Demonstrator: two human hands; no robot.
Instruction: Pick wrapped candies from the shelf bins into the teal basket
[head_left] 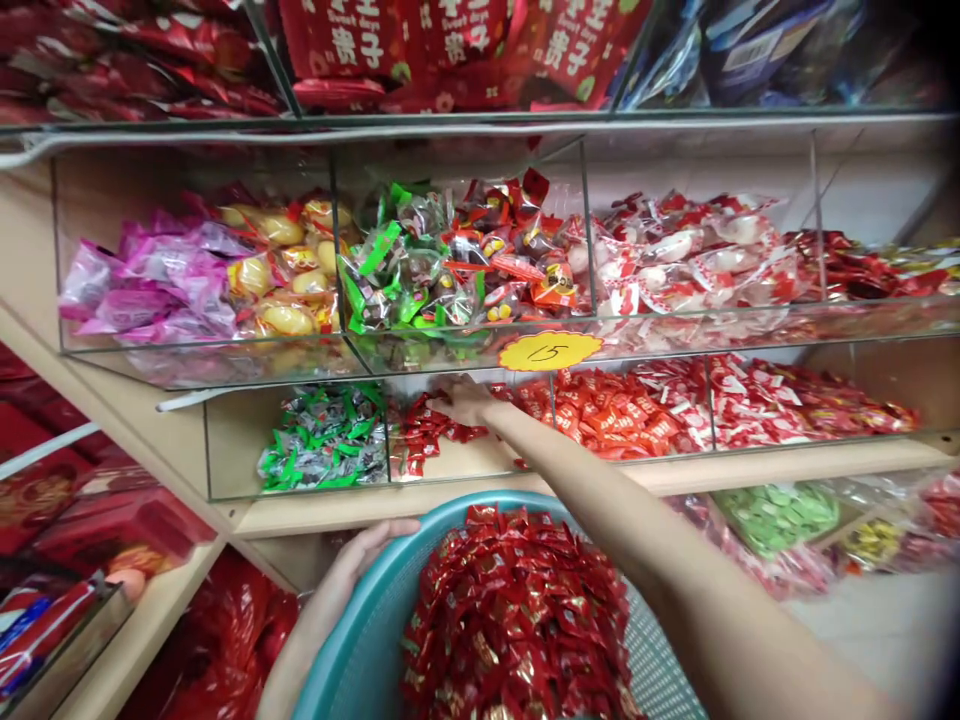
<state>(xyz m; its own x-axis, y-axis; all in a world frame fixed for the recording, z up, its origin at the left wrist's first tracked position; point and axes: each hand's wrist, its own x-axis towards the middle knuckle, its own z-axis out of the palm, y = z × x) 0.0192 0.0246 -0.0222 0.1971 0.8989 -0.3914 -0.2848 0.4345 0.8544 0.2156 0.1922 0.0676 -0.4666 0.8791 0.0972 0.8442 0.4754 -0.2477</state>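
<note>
My left hand [369, 550] grips the rim of a teal plastic basket [352, 640] at its upper left, fingers curled over the edge. Wrapped red candies [517, 610] with gold markings are heaped inside. My right hand [466, 402] reaches over the basket into a lower shelf compartment, with its fingers stretched out at the small red wrapped candies [424, 428] there. Its fingertips are partly blurred against the back of the compartment. Part of that compartment's wooden floor [472, 458] shows in front of the hand.
Green-and-silver candies [326, 435] fill the compartment at left, orange-red ones [619, 410] the right. Clear dividers and a front panel with a yellow "15" tag [551, 351] hang above my right arm. A wooden shelf edge [315, 512] runs behind the basket.
</note>
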